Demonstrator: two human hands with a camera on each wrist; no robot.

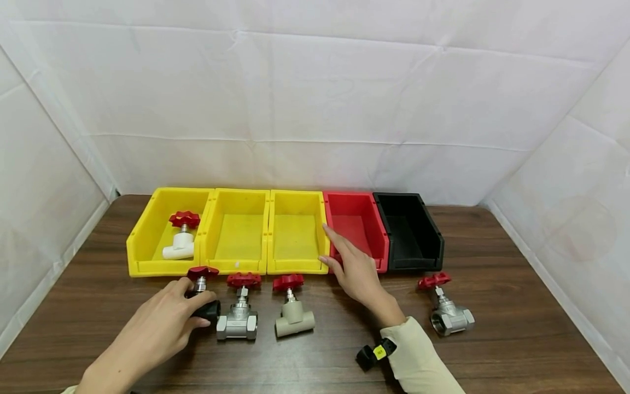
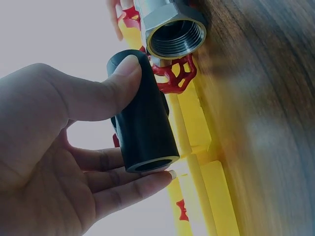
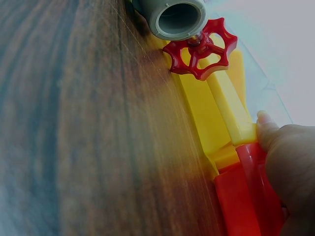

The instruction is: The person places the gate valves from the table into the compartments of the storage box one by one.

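My left hand (image 1: 159, 320) grips a black valve (image 1: 210, 311) with a red handwheel, just in front of the leftmost yellow bin. In the left wrist view the thumb lies along the black pipe body (image 2: 142, 118), with fingers behind it. My right hand (image 1: 358, 273) is spread with straight fingers over the red bin's (image 1: 381, 241) front left side. Its fingertips are at the rim where the red bin meets a yellow bin (image 1: 295, 267); the right wrist view shows the thumb (image 3: 268, 132) there. A steel valve (image 1: 238, 323) stands right of the black one, then a beige valve (image 1: 295, 323).
A white valve (image 1: 179, 246) with a red handwheel lies in the leftmost yellow bin (image 1: 143, 246). Beside it is another yellow bin (image 1: 236, 265). A black bin (image 1: 413, 262) ends the row at right. Another steel valve (image 1: 450, 317) sits on the wooden table (image 1: 521, 339).
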